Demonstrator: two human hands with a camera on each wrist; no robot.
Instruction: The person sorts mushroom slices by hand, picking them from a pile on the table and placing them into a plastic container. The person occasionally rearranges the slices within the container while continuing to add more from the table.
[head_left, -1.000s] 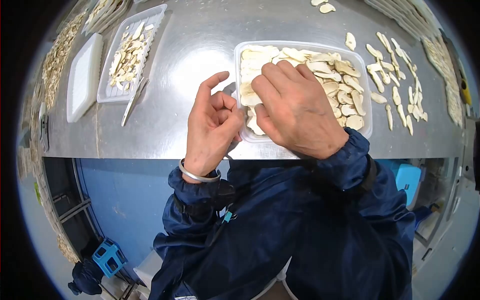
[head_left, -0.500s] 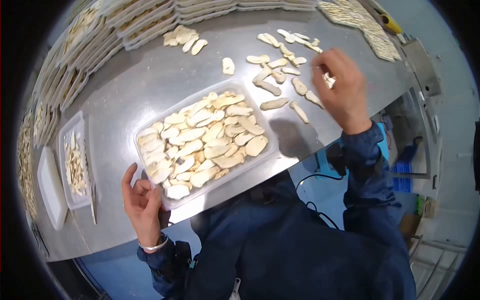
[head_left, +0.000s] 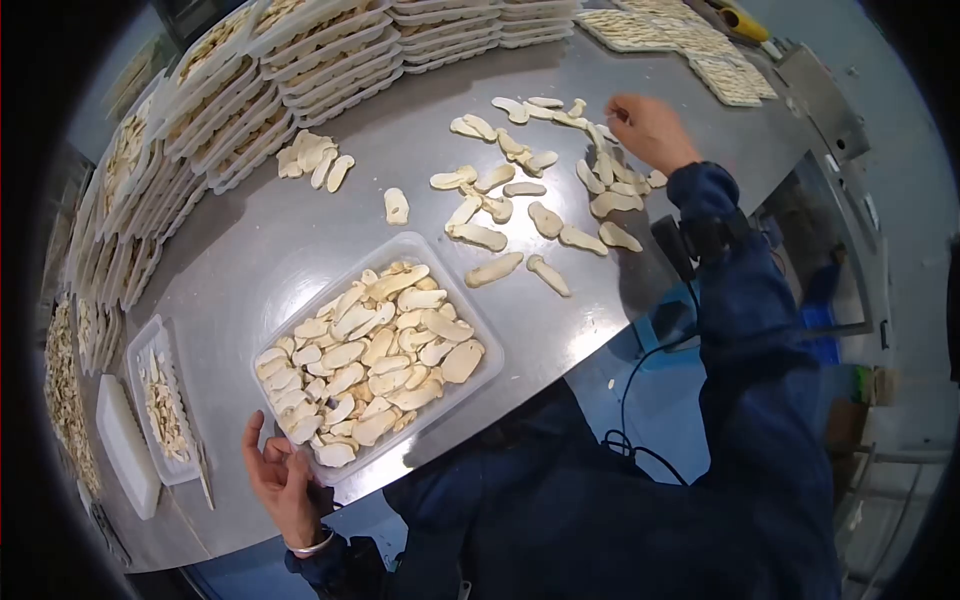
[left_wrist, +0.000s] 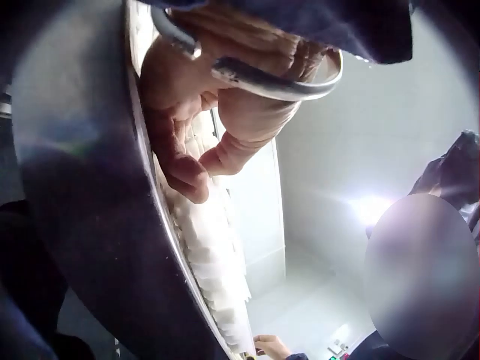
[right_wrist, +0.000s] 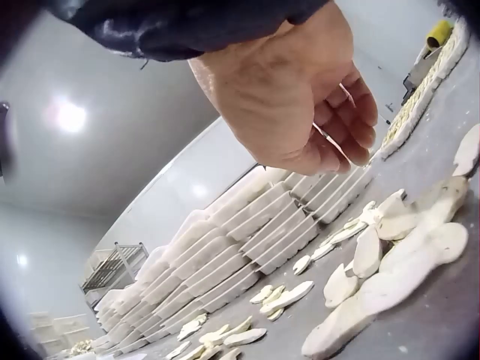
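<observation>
Pale mushroom slices (head_left: 345, 355) fill a clear plastic tray (head_left: 493, 330) near the table's front edge. My left hand (head_left: 280, 485) rests beside the tray's near left corner, fingers loosely bent, thumb right at the rim. In the left wrist view the left hand (left_wrist: 202, 112) hangs over the table edge. My right hand (head_left: 648, 130) reaches to the far end of a spread of loose mushroom slices (head_left: 545, 220). Seen from the right wrist, the right hand (right_wrist: 300, 105) has bent fingers with a thin pale strip between thumb and fingers; I cannot tell if it is a held slice.
Stacks of filled trays (head_left: 330, 60) line the table's back. A small pile of slices (head_left: 310, 155) and one lone slice (head_left: 396, 206) lie behind the tray. At left are a smaller tray (head_left: 165, 400), a white tray (head_left: 128, 450) and a knife (head_left: 205, 475).
My right hand has left the filled tray and moved out to the loose slices at the right. My left hand stays by the tray corner. The view has turned and shifted right.
</observation>
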